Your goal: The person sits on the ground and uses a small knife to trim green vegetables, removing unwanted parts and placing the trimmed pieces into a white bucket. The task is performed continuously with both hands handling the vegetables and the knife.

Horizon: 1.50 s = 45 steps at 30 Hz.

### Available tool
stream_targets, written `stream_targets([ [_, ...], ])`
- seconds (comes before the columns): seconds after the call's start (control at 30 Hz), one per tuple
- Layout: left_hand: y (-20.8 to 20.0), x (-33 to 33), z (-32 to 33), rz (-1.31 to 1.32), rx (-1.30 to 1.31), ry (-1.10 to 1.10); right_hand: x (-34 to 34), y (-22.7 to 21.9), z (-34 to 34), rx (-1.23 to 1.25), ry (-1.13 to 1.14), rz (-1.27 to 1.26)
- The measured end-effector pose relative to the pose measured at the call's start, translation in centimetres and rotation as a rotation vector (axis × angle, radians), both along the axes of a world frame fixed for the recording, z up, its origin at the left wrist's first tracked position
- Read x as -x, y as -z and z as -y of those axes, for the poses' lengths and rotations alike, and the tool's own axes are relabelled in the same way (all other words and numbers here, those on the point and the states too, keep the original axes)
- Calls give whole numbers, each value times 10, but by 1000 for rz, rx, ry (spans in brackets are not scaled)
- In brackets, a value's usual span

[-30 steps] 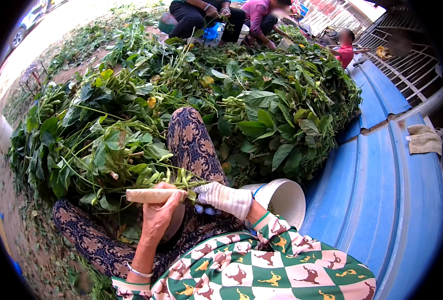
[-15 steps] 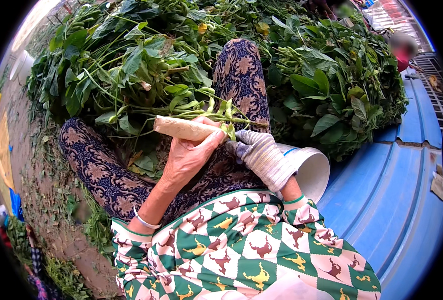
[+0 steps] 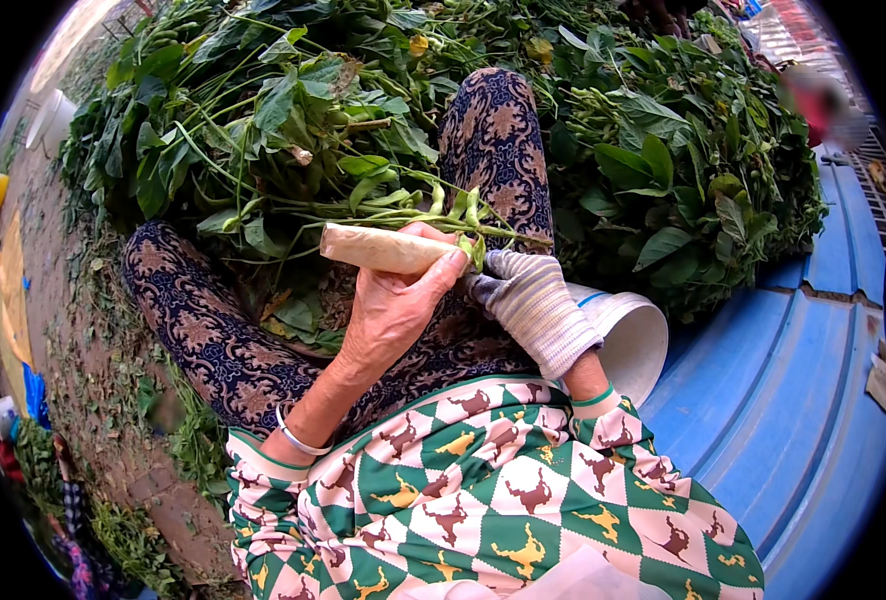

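Observation:
My bare left hand [image 3: 388,310], a white bangle on its wrist, is closed round a pale tan, blunt-ended, handle-like piece [image 3: 373,249]. Its thumb tip meets a small cluster of green bean pods [image 3: 473,250]. Close beside it, my right hand [image 3: 533,300] wears a pale striped knit glove with grey fingertips. Those gloved fingers are curled in just below the pods; whatever they grip is hidden. A green bean stem [image 3: 508,233] with plump pods runs above both hands, over my patterned trouser leg [image 3: 498,140].
Heaped leafy bean plants [image 3: 233,130] lie in front, with another pile [image 3: 683,180] at right. A white bucket [image 3: 635,345] lies tipped beside my right wrist. Blue ridged sheeting [image 3: 763,390] spans the right. Leaf litter covers brown ground [image 3: 113,350] at left; another person [image 3: 818,105] is far right.
The whole view has shifted slightly, with legs and hands now a little further right. Both hands keep nearly the same hold and place by the pods.

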<state>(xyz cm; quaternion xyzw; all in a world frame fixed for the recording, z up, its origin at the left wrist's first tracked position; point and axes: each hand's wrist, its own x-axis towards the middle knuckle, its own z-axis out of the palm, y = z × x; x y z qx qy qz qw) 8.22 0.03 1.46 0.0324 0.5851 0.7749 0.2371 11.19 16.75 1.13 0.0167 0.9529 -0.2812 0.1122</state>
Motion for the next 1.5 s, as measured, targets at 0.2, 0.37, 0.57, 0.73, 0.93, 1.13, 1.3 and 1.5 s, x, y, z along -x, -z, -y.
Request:
stream_targets([
  [0.2, 6, -5, -5, -36, 4, -27, 0, 2, 3, -75, -30, -47],
  [0.37, 7, -3, -5, -39, -24, -32, 2, -12, 3, 322, 192, 325],
  [0.57, 12, 4, 2, 2, -129, 9, 7, -31, -8, 612, 172, 420],
  [0.73, 5, 7, 2, 34, -188, -2, 7, -24, 3, 433, 224, 459],
  [0.93, -1, -1, -2, -2, -94, -19, 5, -23, 4, 439, 255, 418],
  [1.13, 3, -4, -5, -58, -78, -55, 2, -21, 4, 464, 200, 383],
  [1.3, 4, -7, -7, -244, 92, -71, 0, -8, 1, 352, 115, 242],
  [1.5, 4, -7, -7, -305, 160, -80, -1, -12, 2, 421, 166, 284],
])
